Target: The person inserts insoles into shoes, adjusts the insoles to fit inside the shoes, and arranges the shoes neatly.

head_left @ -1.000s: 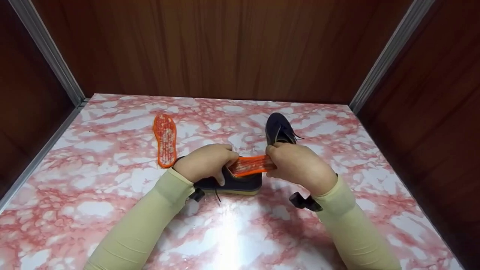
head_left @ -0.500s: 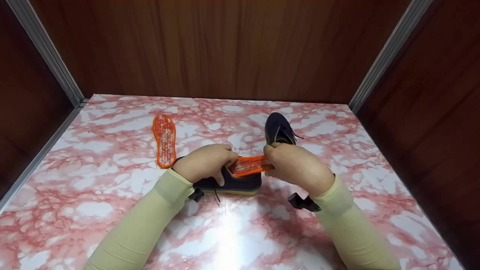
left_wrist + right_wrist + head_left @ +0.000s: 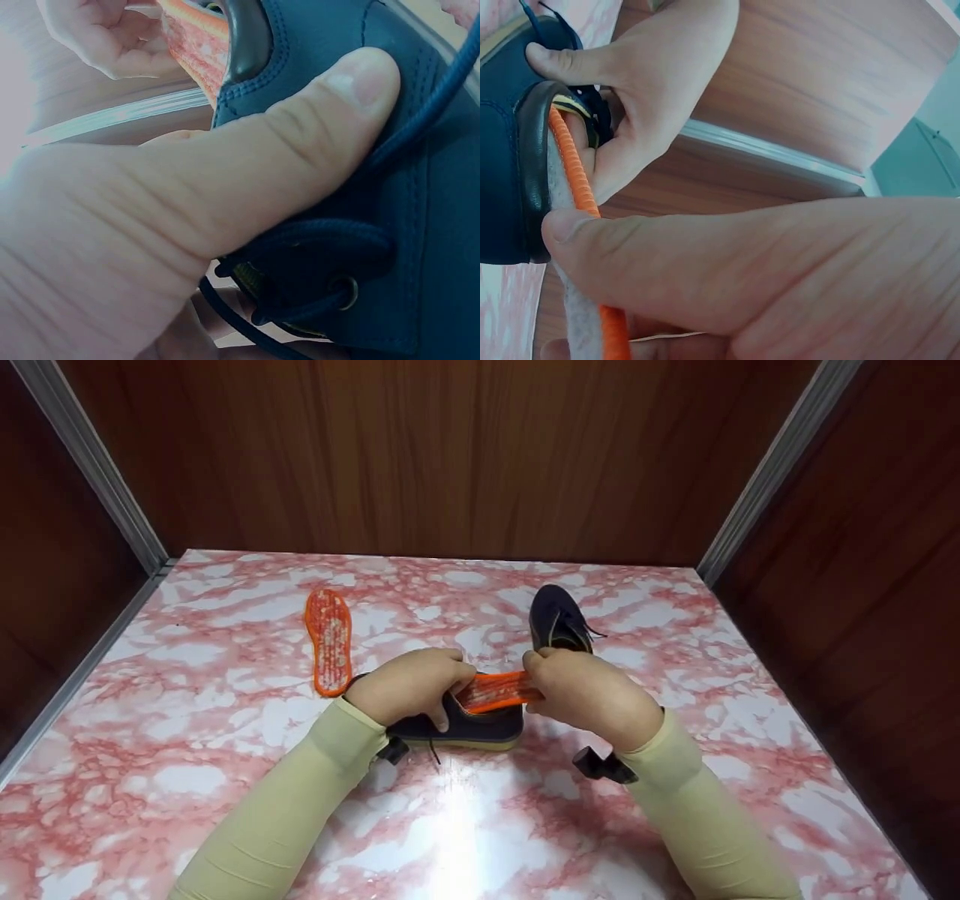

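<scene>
A dark blue lace-up shoe (image 3: 487,729) lies sideways on the table, toe to the left. My left hand (image 3: 409,686) grips it around the laces, the thumb pressing its near side in the left wrist view. An orange-edged insole (image 3: 499,691) with a red and white patterned face sticks out of the shoe's opening; its front part is hidden inside. The right hand (image 3: 596,694) pinches the insole's heel end, thumb on the pale underside in the right wrist view, close by the shoe's heel collar.
A second orange insole (image 3: 329,641) lies flat on the marbled table (image 3: 225,810), left of the hands. The other dark shoe (image 3: 553,611) stands behind the right hand, toe away. Brown wood-look panels (image 3: 450,457) enclose the back and sides.
The right hand has shifted slightly left with the insole, so a little less of it shows outside the shoe. My left hand and the shoe have stayed in place.
</scene>
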Tool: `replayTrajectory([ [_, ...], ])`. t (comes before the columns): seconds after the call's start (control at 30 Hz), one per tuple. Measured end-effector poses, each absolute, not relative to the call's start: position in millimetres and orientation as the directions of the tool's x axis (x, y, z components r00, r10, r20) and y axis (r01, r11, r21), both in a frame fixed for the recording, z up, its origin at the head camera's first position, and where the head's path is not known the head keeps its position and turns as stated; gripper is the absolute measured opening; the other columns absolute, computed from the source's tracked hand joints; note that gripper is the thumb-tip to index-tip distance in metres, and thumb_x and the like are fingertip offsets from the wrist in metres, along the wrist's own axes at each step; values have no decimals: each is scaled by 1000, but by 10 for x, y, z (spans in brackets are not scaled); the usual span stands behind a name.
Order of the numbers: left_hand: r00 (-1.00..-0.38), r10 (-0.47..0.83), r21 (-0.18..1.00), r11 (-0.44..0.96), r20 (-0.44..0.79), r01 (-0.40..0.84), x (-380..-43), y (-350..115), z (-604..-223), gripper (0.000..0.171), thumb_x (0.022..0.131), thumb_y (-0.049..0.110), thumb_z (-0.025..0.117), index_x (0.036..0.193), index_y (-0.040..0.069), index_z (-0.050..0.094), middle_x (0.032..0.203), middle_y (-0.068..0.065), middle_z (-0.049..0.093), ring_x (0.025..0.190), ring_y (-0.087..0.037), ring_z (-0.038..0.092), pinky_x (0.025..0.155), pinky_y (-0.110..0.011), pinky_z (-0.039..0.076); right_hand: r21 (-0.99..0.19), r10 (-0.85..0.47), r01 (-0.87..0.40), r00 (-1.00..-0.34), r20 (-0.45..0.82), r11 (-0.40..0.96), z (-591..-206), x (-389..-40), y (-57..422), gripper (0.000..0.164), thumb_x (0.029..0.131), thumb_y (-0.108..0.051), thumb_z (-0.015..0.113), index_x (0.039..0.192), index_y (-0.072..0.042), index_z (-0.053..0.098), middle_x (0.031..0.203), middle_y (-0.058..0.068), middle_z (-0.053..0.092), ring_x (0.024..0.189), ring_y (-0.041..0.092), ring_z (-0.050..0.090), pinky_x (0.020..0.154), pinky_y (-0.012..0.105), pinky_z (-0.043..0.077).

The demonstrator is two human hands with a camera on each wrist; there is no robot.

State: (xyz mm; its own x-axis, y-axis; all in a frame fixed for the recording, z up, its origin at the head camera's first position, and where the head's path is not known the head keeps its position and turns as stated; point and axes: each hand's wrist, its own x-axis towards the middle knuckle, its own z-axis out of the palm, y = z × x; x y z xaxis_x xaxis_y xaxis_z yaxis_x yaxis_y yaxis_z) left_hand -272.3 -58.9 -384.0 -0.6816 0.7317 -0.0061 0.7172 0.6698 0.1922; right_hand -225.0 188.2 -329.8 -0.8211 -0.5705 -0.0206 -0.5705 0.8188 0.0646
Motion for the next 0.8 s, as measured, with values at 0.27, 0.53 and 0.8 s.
replayTrajectory([
  [0.27, -681, 732, 205, 668, -8, 715, -2715, -589, -3826, 49, 66, 14, 104, 95, 14, 64, 101, -4, 63, 85, -18, 56, 80, -39, 52, 79, -565, -565, -825, -15, 821, -3306, -2244, 1878, 35, 90, -25, 91, 106, -4, 66, 94, 9, 69, 81, 25, 70, 78, 45, 63],
  [0.53, -688, 725, 205, 676, -11, 708, -2723, -588, -3839, 50, 65, 16, 105, 96, 15, 66, 102, -3, 65, 87, -19, 61, 81, -39, 54, 84, -537, -537, -843, -25, 840, -3328, -2231, 1874, 39, 93, -37, 87, 103, -7, 64, 91, 6, 67, 79, 24, 68, 71, 47, 60],
  [0.8, -683, 731, 203, 669, -3, 715, -2736, -600, -3849, 49, 66, 16, 105, 94, 16, 65, 100, -3, 63, 84, -18, 57, 79, -38, 52, 60, -509, -511, -860, -46, 858, -3292, -2228, 1890, 35, 95, -38, 86, 100, -10, 65, 91, 4, 68, 78, 22, 68, 69, 49, 60],
])
